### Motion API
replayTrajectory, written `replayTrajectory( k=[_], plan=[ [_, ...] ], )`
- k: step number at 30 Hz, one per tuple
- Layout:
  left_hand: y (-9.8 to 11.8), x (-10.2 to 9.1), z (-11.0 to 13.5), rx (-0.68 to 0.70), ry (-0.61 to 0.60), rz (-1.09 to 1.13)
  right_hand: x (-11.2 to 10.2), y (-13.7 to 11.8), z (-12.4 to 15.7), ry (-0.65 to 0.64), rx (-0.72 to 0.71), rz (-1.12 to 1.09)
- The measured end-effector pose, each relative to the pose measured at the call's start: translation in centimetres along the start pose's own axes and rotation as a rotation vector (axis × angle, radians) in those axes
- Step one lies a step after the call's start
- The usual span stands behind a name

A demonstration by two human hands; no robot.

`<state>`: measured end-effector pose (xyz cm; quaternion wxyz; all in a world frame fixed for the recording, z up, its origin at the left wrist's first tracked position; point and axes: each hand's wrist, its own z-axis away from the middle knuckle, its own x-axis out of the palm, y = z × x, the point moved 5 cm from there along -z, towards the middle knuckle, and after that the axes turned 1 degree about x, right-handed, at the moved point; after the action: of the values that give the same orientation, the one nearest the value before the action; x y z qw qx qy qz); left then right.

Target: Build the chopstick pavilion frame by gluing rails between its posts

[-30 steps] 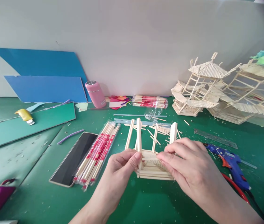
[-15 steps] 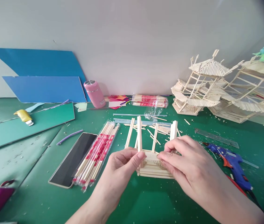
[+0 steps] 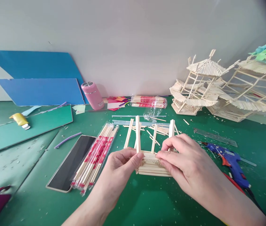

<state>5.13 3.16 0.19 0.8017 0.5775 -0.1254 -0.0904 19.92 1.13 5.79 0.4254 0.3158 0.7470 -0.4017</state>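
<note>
**Both hands grip a stick frame at the middle of the mat**

A small frame of pale wooden sticks (image 3: 152,165) sits at the centre of the green cutting mat (image 3: 147,201). It has a base of stacked layers, and four uprights rise from it, pointing away from the person. The left hand (image 3: 120,169) pinches the left end of the base between thumb and fingertips. The right hand (image 3: 185,161) closes its fingers over the base's right end, beside the right upright.

Just behind the frame lie loose cut sticks (image 3: 161,129). To its left lies a clear-wrapped pack of red-printed chopsticks (image 3: 96,155), touching a flat black slab (image 3: 73,161). To the right, near the right wrist, lies a blue hot-glue gun (image 3: 230,160), with a clear plastic ruler (image 3: 215,137) beyond it.

Along the wall stand a pink cylindrical bottle (image 3: 91,95), a second wrapped chopstick pack (image 3: 149,101), blue boards (image 3: 39,91) and finished pagoda models of sticks (image 3: 200,84).
</note>
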Motion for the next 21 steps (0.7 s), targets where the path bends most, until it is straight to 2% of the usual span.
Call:
replayTrajectory(
  k=[15, 21],
  plan=[
    [-0.1, -0.3, -0.3, -0.044, 0.070, -0.024, 0.4, 0.2, 0.5, 0.035, 0.065, -0.078],
    [-0.3, -0.4, -0.3, -0.054, 0.068, -0.025, 0.4, 1.4, 2.0, 0.150, 0.087, -0.147]
  ],
)
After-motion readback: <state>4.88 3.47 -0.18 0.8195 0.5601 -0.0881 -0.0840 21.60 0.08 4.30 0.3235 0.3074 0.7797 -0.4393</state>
